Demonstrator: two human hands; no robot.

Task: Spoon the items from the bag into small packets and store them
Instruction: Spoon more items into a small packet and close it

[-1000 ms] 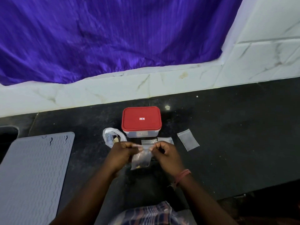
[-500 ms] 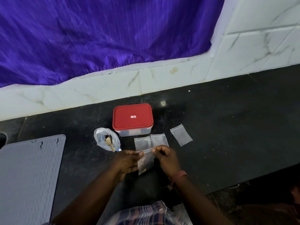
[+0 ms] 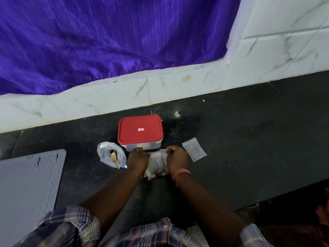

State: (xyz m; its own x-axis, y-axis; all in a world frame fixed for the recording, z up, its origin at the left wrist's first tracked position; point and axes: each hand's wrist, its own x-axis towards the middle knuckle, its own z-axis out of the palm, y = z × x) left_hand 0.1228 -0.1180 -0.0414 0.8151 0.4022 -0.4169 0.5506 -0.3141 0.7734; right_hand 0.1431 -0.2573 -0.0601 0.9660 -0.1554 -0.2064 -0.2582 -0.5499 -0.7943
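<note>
A small clear packet (image 3: 155,164) with some pieces at its bottom lies between my hands on the black counter. My left hand (image 3: 138,160) pinches its top left edge and my right hand (image 3: 177,158) pinches its top right edge. Left of them sits the crumpled clear bag (image 3: 108,154) with a wooden spoon (image 3: 114,159) sticking out of it. A clear box with a red lid (image 3: 140,131) stands shut just behind my hands. An empty flat packet (image 3: 194,148) lies to the right.
A grey ribbed mat (image 3: 26,189) covers the counter at the left. White marble tiles (image 3: 106,102) and a purple cloth (image 3: 106,41) rise behind the box. The counter's front edge (image 3: 267,202) runs along the lower right.
My hands have lowered the packet toward the counter, close in front of the red-lidded box. The spare packets seen before under my hands are now hidden.
</note>
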